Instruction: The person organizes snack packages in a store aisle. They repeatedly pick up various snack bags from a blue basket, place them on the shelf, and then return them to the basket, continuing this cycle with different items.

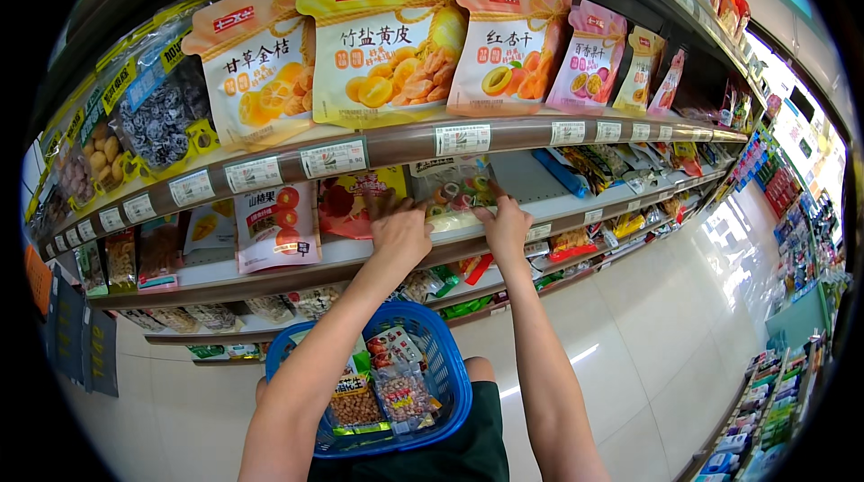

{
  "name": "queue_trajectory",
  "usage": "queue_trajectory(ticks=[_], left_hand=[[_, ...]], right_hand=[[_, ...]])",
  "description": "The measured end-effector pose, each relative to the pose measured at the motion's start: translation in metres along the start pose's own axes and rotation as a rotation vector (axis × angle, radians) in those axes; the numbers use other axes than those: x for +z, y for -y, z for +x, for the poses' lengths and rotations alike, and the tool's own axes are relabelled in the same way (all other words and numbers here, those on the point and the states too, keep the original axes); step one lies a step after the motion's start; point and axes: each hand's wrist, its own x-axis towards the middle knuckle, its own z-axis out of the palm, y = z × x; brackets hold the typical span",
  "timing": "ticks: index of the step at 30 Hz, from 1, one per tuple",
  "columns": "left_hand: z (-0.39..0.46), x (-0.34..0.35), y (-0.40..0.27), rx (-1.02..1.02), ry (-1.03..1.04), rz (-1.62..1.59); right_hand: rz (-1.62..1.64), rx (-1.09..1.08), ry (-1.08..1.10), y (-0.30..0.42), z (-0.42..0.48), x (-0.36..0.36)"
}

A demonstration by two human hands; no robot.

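Observation:
On the middle shelf, a clear plastic bag (453, 190) of colourful wrapped-looking pieces stands between my hands. My left hand (399, 229) grips its lower left corner between thumb and forefinger, while the other fingers spread before a yellow and red pouch (343, 206). At the bag's right edge, the thumb and forefinger of my right hand (506, 222) hold its side. Left of these stands a pink and white pouch (278, 229) picturing red fruit. A blue plastic basket (462, 408) rests at my lap, with a bag of nuts (356, 406) and another snack bag (405, 394) inside.
Above my hands, a shelf edge with price tags (462, 138) juts out beneath a row of dried-fruit pouches (395, 50). Lower shelves hold more snack packs (570, 244). Grey folded crates (81, 340) stand at the left. Another stocked shelf (749, 408) is at the lower right, across the tiled floor (648, 340).

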Motion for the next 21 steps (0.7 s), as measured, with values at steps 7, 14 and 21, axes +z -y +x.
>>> queue_trajectory(ticks=[7, 14, 21], left_hand=[[-0.009, -0.024, -0.008, 0.088, 0.039, 0.244], [-0.004, -0.016, 0.024, 0.309, -0.043, 0.321], [-0.006, -0.013, 0.025, 0.357, -0.156, 0.178]], right_hand=[[0.01, -0.001, -0.048, 0.005, -0.001, -0.001], [-0.001, 0.005, -0.06, 0.003, 0.0, 0.004], [0.007, -0.005, -0.08, 0.003, -0.001, 0.003]])
